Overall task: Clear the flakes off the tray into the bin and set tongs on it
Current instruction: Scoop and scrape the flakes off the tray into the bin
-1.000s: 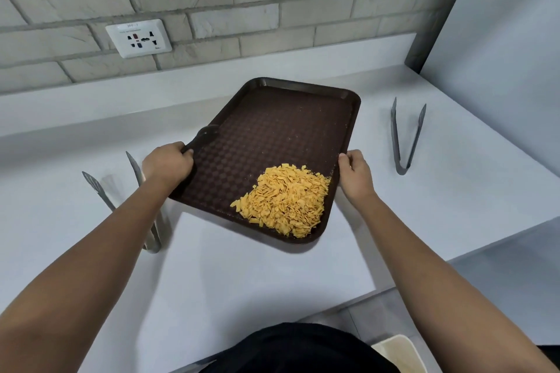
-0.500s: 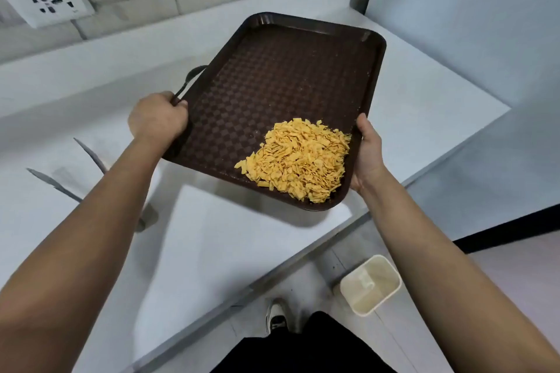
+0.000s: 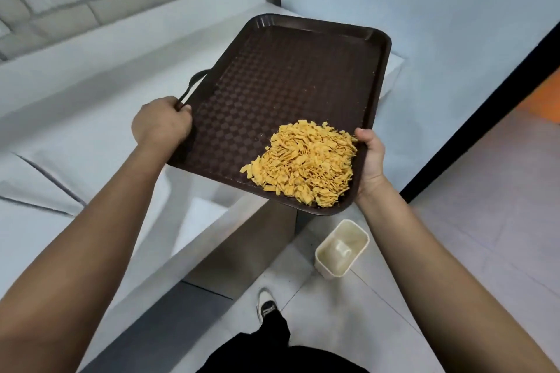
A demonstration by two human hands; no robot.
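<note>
Both hands, left hand point(image 3: 162, 124) and right hand point(image 3: 371, 157), grip the stiff tray's point(image 3: 291, 76) side rims, above the bin point(image 3: 342, 248). The flakes point(image 3: 303, 163) look light and loose (easy to spill).

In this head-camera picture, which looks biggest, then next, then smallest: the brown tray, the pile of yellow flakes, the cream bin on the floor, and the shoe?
1. Brown tray
2. Pile of flakes
3. Cream bin, though it stands farther off on the floor, so its true size is unsure
4. Shoe, partly hidden by the trouser leg
</note>
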